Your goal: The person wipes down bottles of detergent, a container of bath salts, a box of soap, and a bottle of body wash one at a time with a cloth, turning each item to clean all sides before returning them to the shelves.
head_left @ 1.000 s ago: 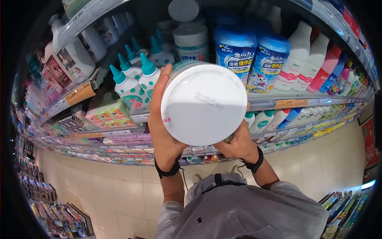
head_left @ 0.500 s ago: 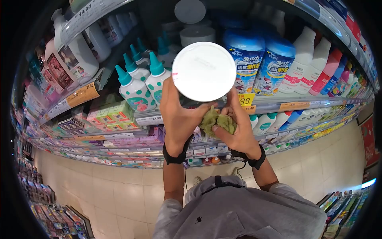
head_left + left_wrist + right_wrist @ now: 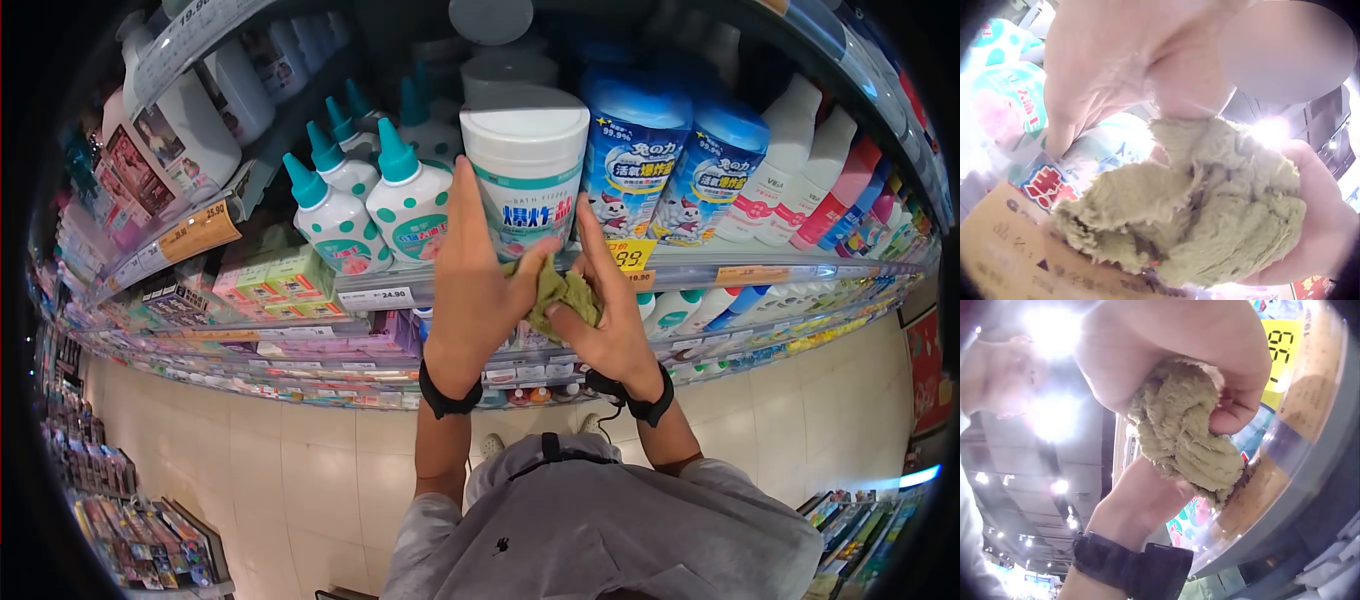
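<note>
A white tub (image 3: 525, 130) with a teal-banded label stands upright at the front of the shelf in the head view. My left hand (image 3: 470, 300) lies along its left side, fingers straight, the thumb reaching across the lower front. In my right hand (image 3: 615, 335) is a crumpled green cloth (image 3: 563, 300), bunched between thumb and curled fingers, while the index finger stretches up along the tub's right side. The left wrist view shows the cloth (image 3: 1210, 206) large, below the left palm. Curled fingers wrap the cloth (image 3: 1185, 425) in the right wrist view.
Dotted bottles with teal nozzles (image 3: 410, 205) stand left of the tub, and blue-lidded tubs (image 3: 640, 150) close on its right. Another white tub (image 3: 508, 72) sits behind. A price-tag rail (image 3: 690, 277) runs along the shelf edge; lower shelves hold more goods.
The tub has gone from bottom-toward-the-camera to upright and has moved back onto the shelf, its label now showing. Both hands moved with it; the green cloth stays in the right hand.
</note>
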Motion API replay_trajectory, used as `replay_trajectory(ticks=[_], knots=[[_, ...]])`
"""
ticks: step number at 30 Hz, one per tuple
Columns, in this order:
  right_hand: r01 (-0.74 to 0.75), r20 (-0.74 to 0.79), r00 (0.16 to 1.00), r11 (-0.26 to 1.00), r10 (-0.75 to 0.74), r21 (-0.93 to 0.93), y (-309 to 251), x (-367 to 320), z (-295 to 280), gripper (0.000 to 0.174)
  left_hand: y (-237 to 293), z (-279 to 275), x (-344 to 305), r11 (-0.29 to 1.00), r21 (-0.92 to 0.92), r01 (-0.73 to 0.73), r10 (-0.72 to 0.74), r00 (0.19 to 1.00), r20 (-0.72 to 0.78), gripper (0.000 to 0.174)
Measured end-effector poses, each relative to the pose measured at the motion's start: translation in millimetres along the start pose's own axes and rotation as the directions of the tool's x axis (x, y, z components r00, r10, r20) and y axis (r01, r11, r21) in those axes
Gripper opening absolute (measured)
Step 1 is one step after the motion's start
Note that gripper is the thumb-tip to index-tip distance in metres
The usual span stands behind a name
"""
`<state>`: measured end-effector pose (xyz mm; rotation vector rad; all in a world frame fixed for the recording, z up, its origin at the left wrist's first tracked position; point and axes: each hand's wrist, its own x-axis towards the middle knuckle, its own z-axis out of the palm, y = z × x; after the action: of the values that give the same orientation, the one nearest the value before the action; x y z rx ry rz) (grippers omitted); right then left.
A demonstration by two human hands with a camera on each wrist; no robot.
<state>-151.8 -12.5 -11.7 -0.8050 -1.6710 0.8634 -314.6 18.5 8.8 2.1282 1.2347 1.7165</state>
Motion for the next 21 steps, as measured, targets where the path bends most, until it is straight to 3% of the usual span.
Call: replay_trajectory(ticks=[4, 7, 10, 14, 19, 21], knots=[[0.007, 0.03, 1.0, 1.0, -0.006, -0.015, 1.8, -10.7, -4.2, 0.091, 22.3, -23.2, -24.4, 0.994, 0.1, -0.046, 0.032, 0.99, 0.134, 0.091], [-0.011, 0.077, 0.997, 0.997, 0.016, -0.073, -1.3, -15.4, -5.6, 0.089, 29.0, -28.3, -47.6, 0.995, -0.005, 0.102, -0.097, 0.96, 0.261, 0.085], [0.004, 0.069, 0.998, 0.992, 0.005, -0.126, 2.1, -15.1, 0.3, 0.087, 26.0, -22.5, -48.2, 0.996, 0.086, -0.003, -0.018, 0.971, 0.238, 0.08], [0.116, 0.014, 0.993, 0.976, -0.115, -0.185, 9.0, -10.1, 4.9, 0.085, 25.5, -20.1, -46.3, 0.997, 0.035, 0.073, -0.078, 0.981, 0.179, 0.074], [0.07, -0.007, 0.997, 0.987, -0.072, -0.146, 4.9, -15.7, 3.5, 0.076, 19.3, -24.3, -50.5, 0.995, -0.014, 0.098, -0.095, 0.987, 0.128, 0.067], [0.215, -0.058, 0.973, 0.965, -0.225, -0.147, 7.4, -16.0, 0.9, 0.068, 8.4, -33.3, -52.2, 0.996, -0.057, 0.065, -0.066, 0.998, -0.024, 0.062]])
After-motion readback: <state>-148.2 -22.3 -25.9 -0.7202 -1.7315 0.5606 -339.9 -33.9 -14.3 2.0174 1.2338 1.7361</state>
